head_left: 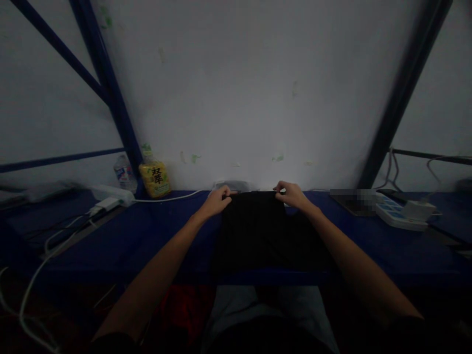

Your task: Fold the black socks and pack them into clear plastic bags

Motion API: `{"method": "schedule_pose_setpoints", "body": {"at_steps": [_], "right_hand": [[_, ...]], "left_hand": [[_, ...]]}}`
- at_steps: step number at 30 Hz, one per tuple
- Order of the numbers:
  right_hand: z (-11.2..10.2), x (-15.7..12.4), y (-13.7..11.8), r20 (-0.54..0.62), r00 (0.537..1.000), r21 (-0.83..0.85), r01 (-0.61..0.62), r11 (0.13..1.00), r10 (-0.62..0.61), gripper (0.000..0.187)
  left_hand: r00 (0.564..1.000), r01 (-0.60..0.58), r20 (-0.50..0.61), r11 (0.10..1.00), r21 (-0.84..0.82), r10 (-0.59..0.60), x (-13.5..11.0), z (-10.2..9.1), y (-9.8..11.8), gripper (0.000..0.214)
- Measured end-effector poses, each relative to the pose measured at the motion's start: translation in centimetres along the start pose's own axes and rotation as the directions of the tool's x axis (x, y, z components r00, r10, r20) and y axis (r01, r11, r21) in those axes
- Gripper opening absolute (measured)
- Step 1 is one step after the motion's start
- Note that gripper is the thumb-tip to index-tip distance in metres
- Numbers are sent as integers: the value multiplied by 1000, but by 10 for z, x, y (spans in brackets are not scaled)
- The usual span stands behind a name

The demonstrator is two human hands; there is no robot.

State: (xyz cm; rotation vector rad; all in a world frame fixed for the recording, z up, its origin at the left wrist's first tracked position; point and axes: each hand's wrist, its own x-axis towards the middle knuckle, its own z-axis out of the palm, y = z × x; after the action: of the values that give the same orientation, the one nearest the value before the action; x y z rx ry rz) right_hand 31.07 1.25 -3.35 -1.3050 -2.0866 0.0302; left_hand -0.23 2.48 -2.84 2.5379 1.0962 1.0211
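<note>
A black piece of cloth, perhaps a garment, lies across the blue table in front of me. My left hand pinches its far left corner between thumb and fingers. At the far right corner, my right hand is closed on the same cloth. The far edge is stretched nearly straight between both hands, and the near part spreads toward the table's front edge. Its folds are hard to make out in the dim light. Just behind the cloth, a greyish, partly see-through object is half hidden by my left hand.
A yellow bottle and a clear bottle stand back left. Power strips with white cables lie on the left. Another power strip and a dark flat device sit right. Blue frame posts rise against the wall.
</note>
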Motion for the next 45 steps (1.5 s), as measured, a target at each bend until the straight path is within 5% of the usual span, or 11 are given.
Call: {"method": "schedule_pose_setpoints", "body": {"at_steps": [6, 10, 14, 18, 20, 25, 29, 33, 36, 41, 45], "right_hand": [[-40, -71, -45, 103, 954, 199, 258, 946, -282, 14], [-23, -124, -59, 305, 894, 177, 286, 942, -328, 18], [-11, -145, -52, 278, 899, 236, 277, 932, -338, 13], [-22, -136, -15, -19, 999, 49, 38, 998, -37, 20], [-27, -130, 11, -177, 968, -105, -200, 974, 179, 27], [-37, -119, 48, -6, 972, -218, -231, 948, 235, 24], [-61, -93, 23, -111, 959, -126, -274, 953, 261, 24], [-72, -52, -31, 110, 984, 162, -159, 974, 143, 29], [-46, -31, -67, 214, 973, 269, -144, 952, 87, 25], [31, -39, -92, 425, 905, 153, -110, 982, 36, 14], [30, -57, -84, 397, 908, 186, 62, 980, -133, 19]], "left_hand": [[946, -90, 290, 977, -193, 145, -51, -25, 62, 12], [836, -155, 504, 975, -161, 216, -100, -10, 80, 13], [827, -182, 515, 974, -134, 225, -117, 3, 79, 12], [862, -156, 460, 975, -159, 213, -117, -3, 78, 7], [900, -144, 385, 974, -176, 203, -117, -6, 76, 14], [952, -116, 260, 977, -178, 161, -122, -5, 70, 20], [973, -100, 193, 983, -153, 128, -122, -3, 70, 19], [992, -47, 108, 991, -129, 61, -121, -4, 72, 20], [1000, 6, 18, 989, -149, -3, -122, -5, 71, 21], [992, 69, -86, 971, -230, -91, -128, -8, 66, 22], [990, 82, -85, 957, -279, -110, -130, -10, 66, 22]]}}
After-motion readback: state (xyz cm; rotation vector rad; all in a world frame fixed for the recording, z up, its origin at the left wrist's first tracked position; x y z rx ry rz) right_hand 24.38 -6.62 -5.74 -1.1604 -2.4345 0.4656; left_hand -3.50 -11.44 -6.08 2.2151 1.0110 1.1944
